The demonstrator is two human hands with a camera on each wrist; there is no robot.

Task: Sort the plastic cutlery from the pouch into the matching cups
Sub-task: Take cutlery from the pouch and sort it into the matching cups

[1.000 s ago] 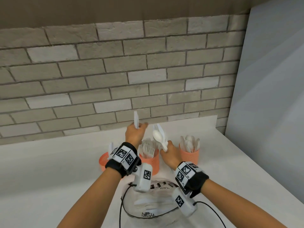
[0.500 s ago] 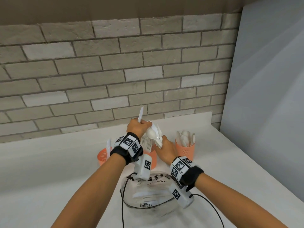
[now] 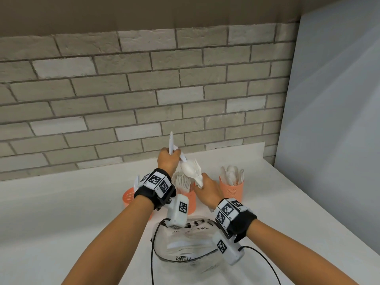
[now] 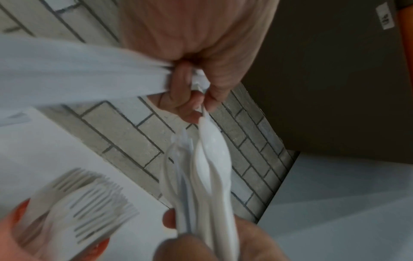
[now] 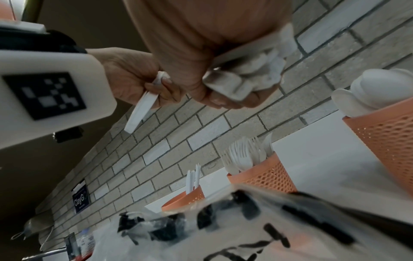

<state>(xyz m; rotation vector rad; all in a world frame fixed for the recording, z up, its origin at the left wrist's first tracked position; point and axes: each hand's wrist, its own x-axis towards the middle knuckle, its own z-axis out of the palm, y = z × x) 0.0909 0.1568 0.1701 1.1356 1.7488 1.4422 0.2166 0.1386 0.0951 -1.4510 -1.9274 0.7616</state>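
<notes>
My left hand [image 3: 171, 154] grips a white plastic knife [image 3: 170, 140] upright. Its fingertips also pinch the handle end of a spoon [image 4: 203, 113] from a bundle of white cutlery [image 3: 193, 171]. My right hand [image 3: 203, 185] grips that bundle by its lower ends, above the middle cup. Three orange mesh cups stand in a row on the counter: the left cup [image 3: 130, 196] holds knives, the middle cup [image 5: 266, 178] holds forks, and the right cup [image 3: 233, 189] holds spoons. The clear pouch [image 3: 189, 245] lies in front of them with more cutlery inside.
A grey brick wall [image 3: 144, 89] runs behind the white counter [image 3: 51, 223]. A pale panel [image 3: 329, 120] bounds the right side. Black cables [image 3: 153, 254] trail from the wrist cameras across the pouch.
My hands have come together: the left hand with its knife moved right to the bundle and now pinches one piece of it. The right hand keeps holding the bundle.
</notes>
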